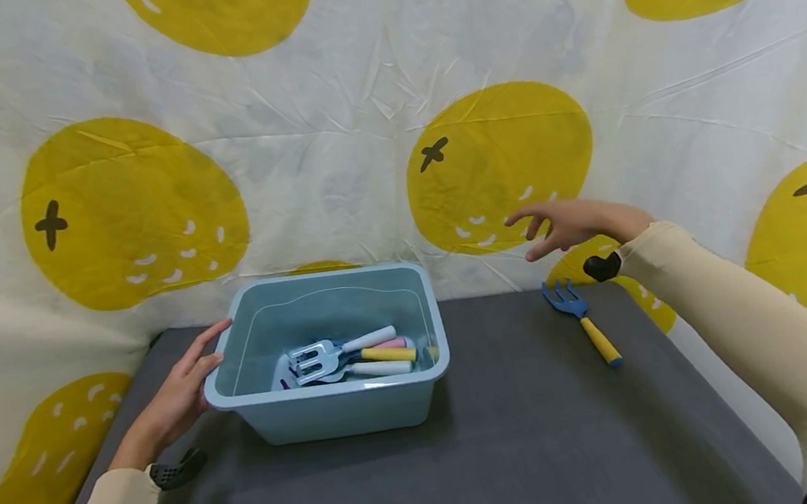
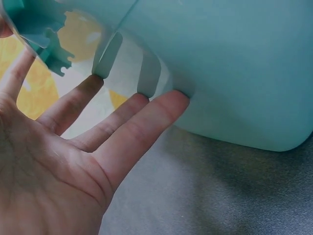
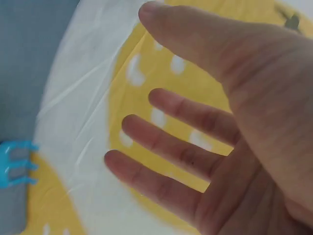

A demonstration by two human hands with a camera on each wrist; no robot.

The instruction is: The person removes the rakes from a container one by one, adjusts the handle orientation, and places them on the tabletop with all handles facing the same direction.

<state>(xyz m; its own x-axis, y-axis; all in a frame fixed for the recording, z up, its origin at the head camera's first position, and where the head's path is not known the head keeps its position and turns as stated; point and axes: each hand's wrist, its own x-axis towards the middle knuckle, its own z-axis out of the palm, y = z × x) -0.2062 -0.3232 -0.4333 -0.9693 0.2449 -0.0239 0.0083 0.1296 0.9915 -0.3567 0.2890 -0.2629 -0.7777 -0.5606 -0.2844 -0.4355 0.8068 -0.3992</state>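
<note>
A light blue plastic tub [image 1: 348, 414] stands on the dark table, with several toy garden tools inside, among them a pale blue fork [image 1: 317, 361] and a yellow handle [image 1: 389, 354]. My left hand [image 1: 178, 397] touches its left end at the rim; in the left wrist view the extended fingertips [image 2: 168, 105] press on its outer wall [image 2: 244, 73]. Raised over the table's far right side, my right hand [image 1: 572, 223] has spread fingers and holds nothing. Below it lies a blue hand fork with a yellow handle [image 1: 599, 341], whose blue tines [image 3: 17, 164] also show in the right wrist view.
Behind the table [image 1: 519, 456] hangs a pale cloth [image 1: 335, 185] printed with large yellow fruit. The table's right edge runs just beyond the hand fork, under my right sleeve [image 1: 756, 351].
</note>
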